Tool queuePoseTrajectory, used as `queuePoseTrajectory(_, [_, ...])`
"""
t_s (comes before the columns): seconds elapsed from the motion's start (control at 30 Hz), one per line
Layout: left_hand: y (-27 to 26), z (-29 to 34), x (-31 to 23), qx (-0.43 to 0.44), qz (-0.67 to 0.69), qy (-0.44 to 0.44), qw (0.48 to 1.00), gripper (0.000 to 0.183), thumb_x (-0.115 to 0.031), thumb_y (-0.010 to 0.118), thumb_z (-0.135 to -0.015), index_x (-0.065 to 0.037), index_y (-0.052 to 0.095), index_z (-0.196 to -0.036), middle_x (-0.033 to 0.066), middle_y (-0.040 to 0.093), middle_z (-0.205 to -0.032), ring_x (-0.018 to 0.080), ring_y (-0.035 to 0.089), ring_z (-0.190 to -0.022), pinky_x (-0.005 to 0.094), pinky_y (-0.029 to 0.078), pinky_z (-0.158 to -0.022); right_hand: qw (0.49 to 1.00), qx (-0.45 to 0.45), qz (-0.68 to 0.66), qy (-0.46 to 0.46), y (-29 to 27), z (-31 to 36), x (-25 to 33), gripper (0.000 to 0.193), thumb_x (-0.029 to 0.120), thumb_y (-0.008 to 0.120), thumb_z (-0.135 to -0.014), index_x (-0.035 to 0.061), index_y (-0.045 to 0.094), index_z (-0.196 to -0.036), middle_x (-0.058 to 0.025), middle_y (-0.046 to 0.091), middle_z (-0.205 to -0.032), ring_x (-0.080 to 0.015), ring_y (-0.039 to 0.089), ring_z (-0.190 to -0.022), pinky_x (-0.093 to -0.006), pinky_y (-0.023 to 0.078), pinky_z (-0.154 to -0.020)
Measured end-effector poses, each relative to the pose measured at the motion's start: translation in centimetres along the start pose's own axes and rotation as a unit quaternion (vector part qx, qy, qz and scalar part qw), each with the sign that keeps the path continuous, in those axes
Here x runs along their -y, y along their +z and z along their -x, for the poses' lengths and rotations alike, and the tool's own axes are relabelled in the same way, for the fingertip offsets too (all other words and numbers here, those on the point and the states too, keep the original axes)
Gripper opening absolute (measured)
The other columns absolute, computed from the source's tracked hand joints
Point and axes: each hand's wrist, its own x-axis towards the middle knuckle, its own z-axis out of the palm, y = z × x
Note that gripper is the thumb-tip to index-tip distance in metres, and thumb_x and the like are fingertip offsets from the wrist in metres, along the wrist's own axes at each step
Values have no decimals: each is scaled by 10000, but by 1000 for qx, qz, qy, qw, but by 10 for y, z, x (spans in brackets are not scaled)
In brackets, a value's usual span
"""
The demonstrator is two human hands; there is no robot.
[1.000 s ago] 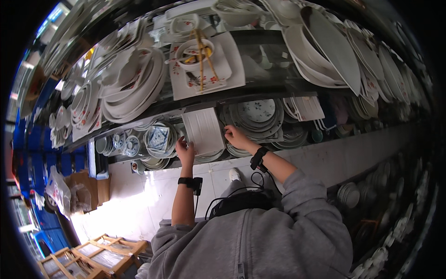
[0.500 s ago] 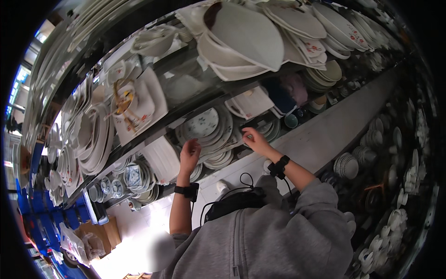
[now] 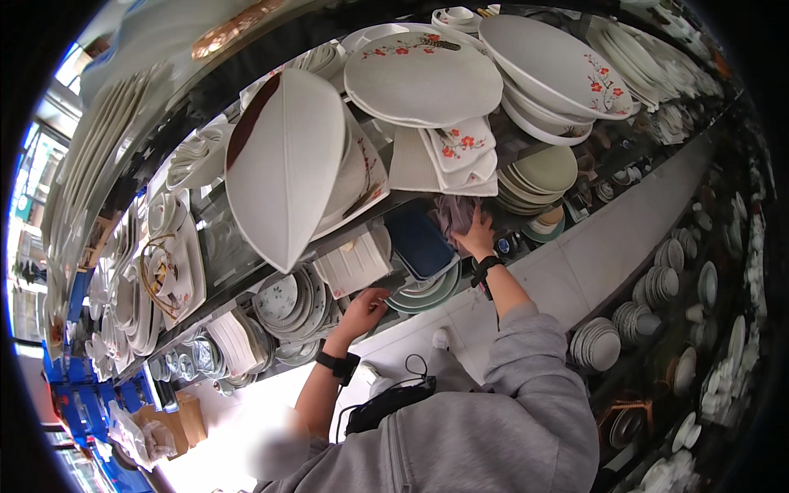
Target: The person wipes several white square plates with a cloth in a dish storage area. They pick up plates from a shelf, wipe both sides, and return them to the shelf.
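Observation:
My right hand [image 3: 475, 237] reaches to the lower shelf and grips a crumpled mauve cloth [image 3: 454, 215], its fingers on the cloth's right side. Left of the cloth lies a dark blue rectangular tray [image 3: 422, 243]. My left hand [image 3: 364, 312] is lower and to the left, its fingers loosely bent and apart, with nothing seen in them. It is nearest to a stack of white rectangular plates [image 3: 355, 261] and some pale green round plates [image 3: 427, 294]. Right of the cloth rises a stack of cream and green plates [image 3: 542, 172].
On the upper shelf stand a large leaf-shaped dish [image 3: 288, 164], an oval plate with red flowers [image 3: 423, 82] and a deep oval bowl [image 3: 551, 66], jutting over the lower shelf. More bowls [image 3: 596, 345] stand at the right across the tiled aisle [image 3: 567, 271].
My body has shifted right along the shelf. My right hand has moved from above the plates onto the mauve cloth. My left hand has come lower, beside the pale green plates.

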Motion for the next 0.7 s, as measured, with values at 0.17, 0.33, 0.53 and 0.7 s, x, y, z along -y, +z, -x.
queuePoseTrajectory(0.17, [27, -56, -41, 42, -48, 36, 997, 341, -76, 606, -791, -28, 522, -1118, 135, 552, -1027, 239, 593, -915, 327, 481, -796, 995, -83, -47, -30, 49, -36, -50, 851, 260, 750, -613, 3, 292, -1282, -293, 374, -1224, -447, 420, -1060, -468, 417, -859])
queuePoseTrajectory(0.33, [64, -109, -48, 4, -99, 74, 992, 522, -115, 641, -758, -29, 428, -1228, 169, 477, -1146, 323, 526, -1041, 373, 439, -880, 967, -106, -228, -33, 16, -26, -29, 585, 252, 698, -646, -22, 464, -1108, -280, 478, -1093, -429, 475, -996, -439, 420, -837])
queuePoseTrajectory(0.53, [108, -177, -54, -92, -164, 106, 976, 1022, -254, 783, -587, -22, 174, -1374, 250, 304, -1326, 396, 347, -1210, 418, 331, -999, 842, 0, -539, 24, -52, -7, -25, 448, 218, 652, -700, -14, 515, -1058, -147, 577, -1009, -235, 548, -928, -340, 424, -807])
queuePoseTrajectory(0.7, [140, -197, -62, -129, -226, 36, 965, 1170, -214, 814, -521, -8, 60, -1392, 252, 262, -1355, 425, 313, -1229, 424, 331, -1005, 706, 116, -697, 34, -98, 27, -43, 459, 121, 600, -753, 13, 462, -1177, -78, 540, -1104, -163, 509, -996, -276, 394, -853])
